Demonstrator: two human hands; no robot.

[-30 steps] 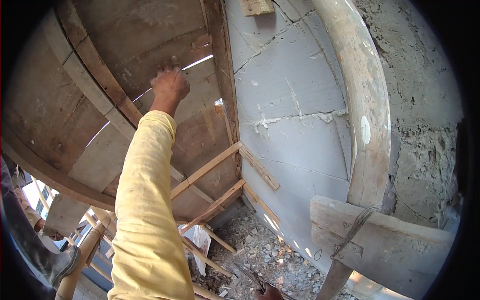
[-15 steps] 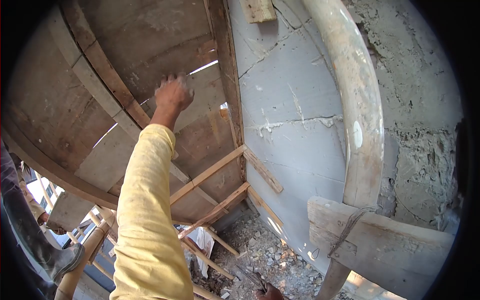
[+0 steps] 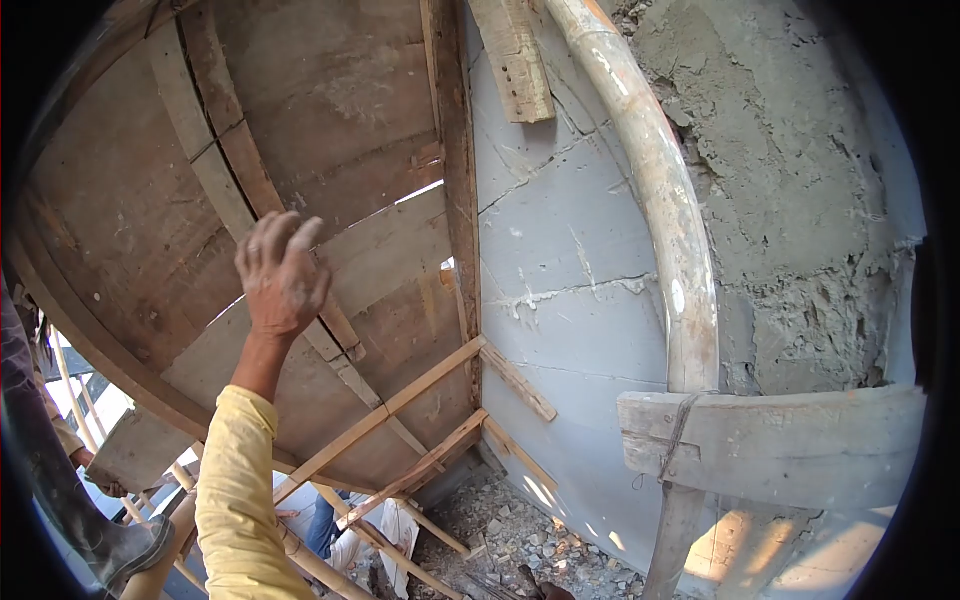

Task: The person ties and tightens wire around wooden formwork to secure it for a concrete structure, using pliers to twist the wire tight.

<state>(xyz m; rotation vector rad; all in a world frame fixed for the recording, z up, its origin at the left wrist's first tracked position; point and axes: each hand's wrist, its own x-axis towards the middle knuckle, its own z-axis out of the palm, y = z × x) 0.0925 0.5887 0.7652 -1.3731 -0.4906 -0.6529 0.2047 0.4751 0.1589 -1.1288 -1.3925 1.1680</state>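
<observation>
My left hand [image 3: 283,278], in a yellow sleeve [image 3: 245,490], is raised with its back towards me. Its fingers are apart and a little bent, with nothing in them. Behind it are the brown plywood panels [image 3: 340,90] and a pair of wooden battens [image 3: 222,120]; the hand overlaps the battens in this view. At the bottom edge only a small part of my right hand [image 3: 556,592] shows, closed beside thin dark strands [image 3: 492,584]. I cannot tell what exactly it holds.
A bamboo pole [image 3: 672,215] stands on the right, with a plank [image 3: 780,440] tied to it. Behind is a grey wall [image 3: 570,330]. Wooden braces [image 3: 390,405] cross above rubble [image 3: 530,540]. At left are another person's boot [image 3: 135,550] and hand.
My left hand has moved left and down across the view, and its fingers have spread. The view has shifted, showing more of the upper panels. My right hand sits lower, mostly out of frame.
</observation>
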